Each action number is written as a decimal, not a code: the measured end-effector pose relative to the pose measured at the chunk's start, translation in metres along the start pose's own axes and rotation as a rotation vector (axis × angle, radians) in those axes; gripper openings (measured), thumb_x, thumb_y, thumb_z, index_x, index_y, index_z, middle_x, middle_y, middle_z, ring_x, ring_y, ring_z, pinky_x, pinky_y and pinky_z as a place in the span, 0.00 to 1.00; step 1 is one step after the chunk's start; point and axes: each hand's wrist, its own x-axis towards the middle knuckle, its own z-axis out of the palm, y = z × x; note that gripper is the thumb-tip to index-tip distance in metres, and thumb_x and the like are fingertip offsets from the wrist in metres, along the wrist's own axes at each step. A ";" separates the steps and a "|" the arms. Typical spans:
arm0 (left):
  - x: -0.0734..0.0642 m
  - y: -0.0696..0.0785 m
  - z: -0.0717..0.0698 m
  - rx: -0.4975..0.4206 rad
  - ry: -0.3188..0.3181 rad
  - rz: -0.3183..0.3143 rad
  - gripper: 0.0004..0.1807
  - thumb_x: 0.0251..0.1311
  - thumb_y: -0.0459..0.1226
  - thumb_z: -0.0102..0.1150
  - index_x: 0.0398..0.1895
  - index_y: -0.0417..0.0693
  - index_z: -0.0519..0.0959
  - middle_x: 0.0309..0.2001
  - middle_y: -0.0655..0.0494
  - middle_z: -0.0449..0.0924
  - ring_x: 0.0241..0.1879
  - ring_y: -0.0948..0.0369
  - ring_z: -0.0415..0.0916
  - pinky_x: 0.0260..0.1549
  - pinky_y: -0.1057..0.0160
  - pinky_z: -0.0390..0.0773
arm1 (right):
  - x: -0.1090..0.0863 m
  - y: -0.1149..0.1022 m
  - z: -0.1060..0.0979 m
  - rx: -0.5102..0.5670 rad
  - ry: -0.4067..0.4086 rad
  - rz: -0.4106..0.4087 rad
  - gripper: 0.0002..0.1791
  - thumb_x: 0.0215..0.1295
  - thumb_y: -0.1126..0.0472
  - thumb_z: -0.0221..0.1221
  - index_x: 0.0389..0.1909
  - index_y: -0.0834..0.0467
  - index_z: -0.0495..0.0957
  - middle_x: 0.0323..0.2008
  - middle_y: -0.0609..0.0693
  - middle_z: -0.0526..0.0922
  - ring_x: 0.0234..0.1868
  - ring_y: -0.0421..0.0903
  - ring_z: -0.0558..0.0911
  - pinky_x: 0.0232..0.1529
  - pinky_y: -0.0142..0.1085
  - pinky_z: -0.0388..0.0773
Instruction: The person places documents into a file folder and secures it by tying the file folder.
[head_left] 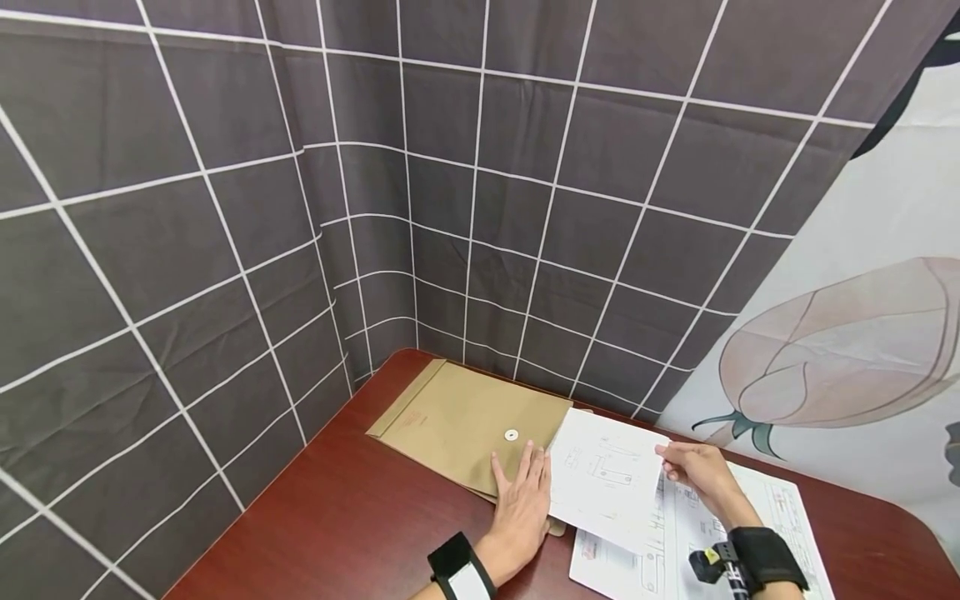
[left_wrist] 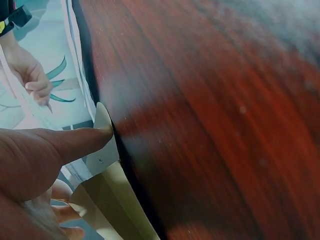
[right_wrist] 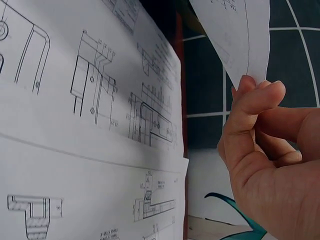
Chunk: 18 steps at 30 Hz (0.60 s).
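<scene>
From my end, left to right: brown envelope point(head_left: 461, 417) lies flat on the bench point(head_left: 322, 508), lower centre of the frame, small white disc point(head_left: 512, 435) near its right end. Left hand point(head_left: 520, 504) is at that right end, fingers mostly straight and a bit spread over the paper, not curled round anything I can make out; the left wrist view has its thumb point(left_wrist: 82, 142) on a pale flap point(left_wrist: 104, 152) at the edge. Next right, the white sheet point(head_left: 603, 479) with line drawings, its left edge beside the left hand; whether that edge is inside the envelope I can't tell. Right hand point(head_left: 697, 471), lower right of the frame, pinches the sheet's upper right corner, fingers closed on the paper, that side lifted. Below it, more printed drawings point(head_left: 678, 533) lie on the bench at the bottom right. My read: step in hand is passing the sheet between envelope and drawings; direction unclear from this moment. Next move probably calls for the left hand steadying the envelope end while the right guides the sheet level, no creasing or snagging on the flap.
</scene>
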 end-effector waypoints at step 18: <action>-0.001 0.000 0.000 0.016 0.005 0.000 0.51 0.41 0.53 0.74 0.69 0.42 0.65 0.68 0.49 0.66 0.73 0.52 0.52 0.57 0.28 0.56 | 0.012 -0.002 0.020 0.004 0.025 -0.005 0.25 0.67 0.63 0.55 0.58 0.77 0.68 0.24 0.48 0.77 0.25 0.41 0.75 0.28 0.33 0.76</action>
